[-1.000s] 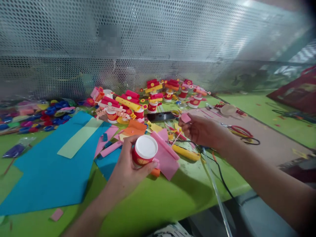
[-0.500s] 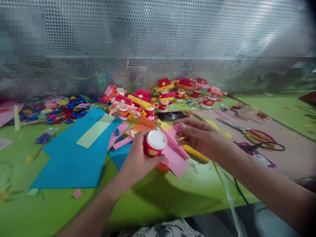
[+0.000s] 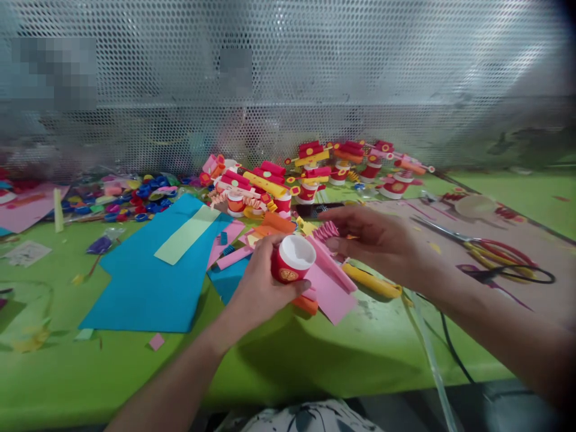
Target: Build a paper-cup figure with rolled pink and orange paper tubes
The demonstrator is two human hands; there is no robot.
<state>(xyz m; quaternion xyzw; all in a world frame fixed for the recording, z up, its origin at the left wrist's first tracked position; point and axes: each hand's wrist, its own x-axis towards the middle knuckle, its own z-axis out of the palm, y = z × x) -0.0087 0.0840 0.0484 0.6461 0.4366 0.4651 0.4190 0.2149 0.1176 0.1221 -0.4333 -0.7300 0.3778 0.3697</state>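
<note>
My left hand [image 3: 261,279] is wrapped round a small red paper cup [image 3: 290,270] with a white top and a gold emblem, held above the papers. Between the fingertips of my right hand [image 3: 373,237] is a pink folded paper spring [image 3: 326,231], a short way right of the cup and apart from it. Below both hands lie a pink paper sheet [image 3: 333,300] and an orange piece [image 3: 306,305]. A yellow roll [image 3: 371,281] rests just under my right hand.
Decorated red cups [image 3: 310,192] stand in a group at the back. Large blue sheets [image 3: 148,288] with a pale green strip [image 3: 186,235] lie on the left. Scissors [image 3: 490,249] rest at the right on a brown board. Colourful small pieces [image 3: 139,195] are heaped at the back left.
The pink spring shows more fully in my right hand, and the cup is tilted a little differently in my left hand. The whole view has shifted, so things sit further right.
</note>
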